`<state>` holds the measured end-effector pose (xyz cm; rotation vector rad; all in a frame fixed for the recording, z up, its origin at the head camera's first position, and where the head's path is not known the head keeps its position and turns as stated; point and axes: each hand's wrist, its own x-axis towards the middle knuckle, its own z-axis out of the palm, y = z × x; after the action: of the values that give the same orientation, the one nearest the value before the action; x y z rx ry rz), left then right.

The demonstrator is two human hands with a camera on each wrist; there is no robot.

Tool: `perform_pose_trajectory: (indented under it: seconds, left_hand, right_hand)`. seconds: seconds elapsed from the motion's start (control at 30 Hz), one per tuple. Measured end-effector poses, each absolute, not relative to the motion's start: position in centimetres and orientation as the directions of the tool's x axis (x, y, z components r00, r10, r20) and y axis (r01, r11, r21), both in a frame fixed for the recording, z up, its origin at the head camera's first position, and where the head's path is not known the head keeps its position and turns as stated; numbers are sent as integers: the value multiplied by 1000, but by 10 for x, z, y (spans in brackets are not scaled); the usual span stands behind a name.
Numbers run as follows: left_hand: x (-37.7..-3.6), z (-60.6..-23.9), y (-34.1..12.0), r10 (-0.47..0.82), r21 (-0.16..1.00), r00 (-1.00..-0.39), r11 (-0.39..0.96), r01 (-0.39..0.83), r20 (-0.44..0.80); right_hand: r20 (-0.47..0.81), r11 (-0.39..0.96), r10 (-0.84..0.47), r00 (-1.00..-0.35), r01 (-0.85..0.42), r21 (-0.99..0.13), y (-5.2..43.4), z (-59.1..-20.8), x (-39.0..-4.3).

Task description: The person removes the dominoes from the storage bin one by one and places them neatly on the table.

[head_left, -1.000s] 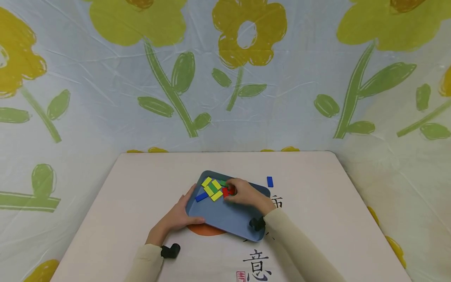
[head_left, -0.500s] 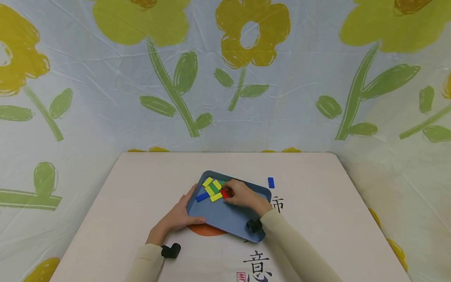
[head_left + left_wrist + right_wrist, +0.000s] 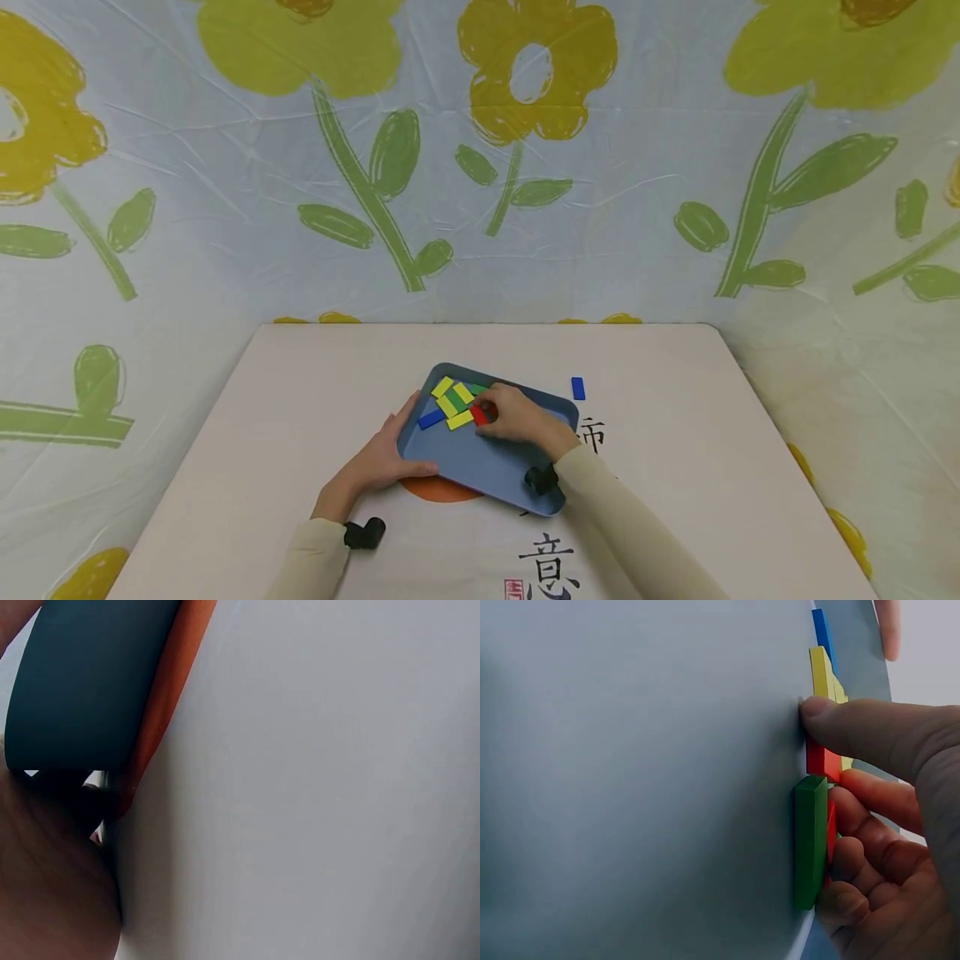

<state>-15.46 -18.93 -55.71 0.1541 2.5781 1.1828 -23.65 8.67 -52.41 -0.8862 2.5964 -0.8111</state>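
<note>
your right hand sits over the far part of the blue tray, thumb and fingers curled round a red block and pinching it. the red block lies flat on the tray floor at the near right end of the cluster of blocks; how its long axis runs you cannot tell, since your fingers cover most of it. in the right wrist view a green block lies flat just beside the red block, against your curled fingers, its long axis in line with the row of yellow blocks. your left hand grips the tray's left rim, thumb on the near edge. a blue block lies across that left rim, slanting. another blue block lies on the counter just right of the tray, long axis pointing away from you.
</note>
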Motion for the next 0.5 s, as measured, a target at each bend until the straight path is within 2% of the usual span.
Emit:
perform_pose_trajectory:
  seconds: [0.3,0.5]
  left_hand:
    - [-153,-555,-189,215,760,-950,649,-33,-225]
    - [-153,-553,-189,225,765,-949,643,-25,-220]
  right_hand:
    - [-73,651,-623,-779,-465,-600,91,-522,-239]
    - [-96,631,-611,-786,-409,-659,99,-512,-242]
